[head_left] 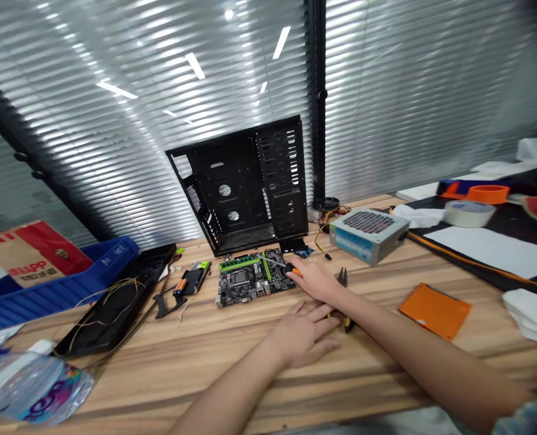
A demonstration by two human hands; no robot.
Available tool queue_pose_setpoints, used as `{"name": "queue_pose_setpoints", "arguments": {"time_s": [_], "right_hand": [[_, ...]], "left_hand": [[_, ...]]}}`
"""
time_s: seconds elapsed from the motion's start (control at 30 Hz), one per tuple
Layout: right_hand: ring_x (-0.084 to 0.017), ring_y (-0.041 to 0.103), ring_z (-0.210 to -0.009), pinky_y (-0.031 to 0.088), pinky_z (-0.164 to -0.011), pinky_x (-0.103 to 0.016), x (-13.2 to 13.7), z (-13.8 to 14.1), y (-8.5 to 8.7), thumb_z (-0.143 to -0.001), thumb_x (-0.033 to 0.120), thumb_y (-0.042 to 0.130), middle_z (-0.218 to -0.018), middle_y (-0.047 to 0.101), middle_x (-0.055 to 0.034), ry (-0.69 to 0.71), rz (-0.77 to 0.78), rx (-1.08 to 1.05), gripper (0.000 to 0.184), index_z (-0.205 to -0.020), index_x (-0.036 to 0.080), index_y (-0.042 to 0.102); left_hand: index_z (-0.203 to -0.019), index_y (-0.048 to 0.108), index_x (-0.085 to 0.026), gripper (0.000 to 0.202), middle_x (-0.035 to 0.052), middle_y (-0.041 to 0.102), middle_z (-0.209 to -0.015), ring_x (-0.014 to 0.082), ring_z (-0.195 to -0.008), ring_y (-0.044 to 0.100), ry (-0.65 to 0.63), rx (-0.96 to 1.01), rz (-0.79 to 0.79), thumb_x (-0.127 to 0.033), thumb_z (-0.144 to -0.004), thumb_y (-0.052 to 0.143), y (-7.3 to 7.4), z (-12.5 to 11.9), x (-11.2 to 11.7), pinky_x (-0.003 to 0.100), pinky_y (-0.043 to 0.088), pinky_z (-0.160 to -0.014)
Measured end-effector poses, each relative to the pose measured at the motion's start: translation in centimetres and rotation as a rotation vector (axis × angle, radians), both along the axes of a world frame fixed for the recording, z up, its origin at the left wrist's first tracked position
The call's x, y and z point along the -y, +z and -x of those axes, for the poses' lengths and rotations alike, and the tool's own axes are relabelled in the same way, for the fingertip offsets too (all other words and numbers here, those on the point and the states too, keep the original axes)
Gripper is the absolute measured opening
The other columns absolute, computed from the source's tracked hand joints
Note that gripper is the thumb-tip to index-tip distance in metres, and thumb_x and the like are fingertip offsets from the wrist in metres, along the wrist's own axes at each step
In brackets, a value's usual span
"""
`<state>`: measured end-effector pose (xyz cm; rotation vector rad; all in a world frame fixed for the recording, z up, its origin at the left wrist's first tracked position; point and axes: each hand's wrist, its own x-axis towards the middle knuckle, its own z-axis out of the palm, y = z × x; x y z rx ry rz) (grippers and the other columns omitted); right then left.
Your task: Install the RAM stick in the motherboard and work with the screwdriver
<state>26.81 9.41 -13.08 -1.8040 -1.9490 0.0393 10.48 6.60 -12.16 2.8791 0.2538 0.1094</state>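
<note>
My right hand (316, 279) is closed around the orange and black handle of a screwdriver (275, 261), whose metal shaft points left across the motherboard (240, 284). The board lies flat on the wooden table, with green slots and a square processor socket. Nearer to me, my left hand (303, 333) rests palm down with its fingers stretched out, holding nothing. Beside both hands lie pliers (343, 279) with dark jaws, partly hidden under my right forearm. Behind the board stands an open black computer case (243, 193).
A power supply (370, 234) and an orange drive-like plate (435, 310) lie to the right. On the left are a black front panel (109, 320) with wires, a blue bin (84, 275) and a plastic bottle (35, 386). An orange tape roll (488, 194) sits far right.
</note>
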Motion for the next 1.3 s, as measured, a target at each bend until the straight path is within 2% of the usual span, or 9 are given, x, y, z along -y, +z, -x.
{"name": "queue_pose_setpoints", "arguments": {"time_s": [0.17,0.33,0.67,0.93,1.1,1.3], "right_hand": [[-0.022,0.062,-0.106,0.045,-0.087,-0.032,-0.33,-0.11,-0.39,-0.097,0.035,0.043,-0.120,0.064,-0.0107,0.024,-0.025,-0.002,0.033,-0.125,0.021,0.052],[-0.025,0.063,-0.103,0.047,-0.082,-0.034,-0.26,-0.03,-0.31,-0.097,0.037,0.042,-0.118,0.065,-0.0123,0.001,-0.020,0.017,0.034,-0.123,0.016,0.053],[-0.026,0.063,-0.105,0.046,-0.085,-0.034,0.01,0.10,0.09,-0.097,0.035,0.043,-0.119,0.065,-0.0116,0.006,-0.025,-0.015,0.034,-0.124,0.016,0.051],[-0.026,0.065,-0.100,0.046,-0.078,-0.034,0.09,0.10,0.07,-0.099,0.036,0.036,-0.123,0.064,-0.0134,-0.078,-0.029,0.000,0.042,-0.135,0.018,0.043],[-0.025,0.064,-0.102,0.046,-0.081,-0.033,0.16,0.09,0.18,-0.099,0.036,0.033,-0.124,0.063,-0.0117,-0.102,-0.020,-0.019,0.044,-0.140,0.022,0.041],[-0.024,0.065,-0.097,0.047,-0.080,-0.033,0.20,0.10,0.38,-0.098,0.036,0.034,-0.123,0.063,-0.0100,-0.112,-0.037,-0.027,0.054,-0.151,0.028,0.024]], "left_hand": [[-0.144,0.039,-0.028,0.051,0.0015,0.033,-0.154,0.0259,-0.139,0.031,-0.003,-0.013,-0.010,-0.049,-0.098,0.033,0.25,0.01,0.07,0.046,0.025,-0.115],[-0.143,0.040,-0.028,0.051,0.0011,0.034,-0.154,0.0257,-0.139,0.031,-0.002,-0.009,-0.006,-0.049,-0.098,0.033,0.22,0.00,0.09,0.046,0.025,-0.115],[-0.144,0.039,-0.029,0.051,0.0005,0.033,-0.154,0.0263,-0.139,0.031,0.003,-0.020,-0.011,-0.049,-0.098,0.033,0.40,0.00,0.18,0.046,0.024,-0.115],[-0.143,0.040,-0.028,0.051,-0.0004,0.032,-0.155,0.0244,-0.139,0.032,0.007,-0.026,-0.029,-0.050,-0.098,0.033,0.22,0.02,0.14,0.045,0.026,-0.115],[-0.144,0.039,-0.028,0.051,-0.0003,0.032,-0.155,0.0248,-0.138,0.032,0.011,-0.034,-0.022,-0.050,-0.098,0.032,0.27,0.02,0.17,0.046,0.026,-0.115],[-0.145,0.037,-0.029,0.052,0.0006,0.032,-0.155,0.0255,-0.139,0.032,0.014,-0.038,-0.026,-0.051,-0.098,0.032,0.25,0.06,0.18,0.048,0.025,-0.115]]}}
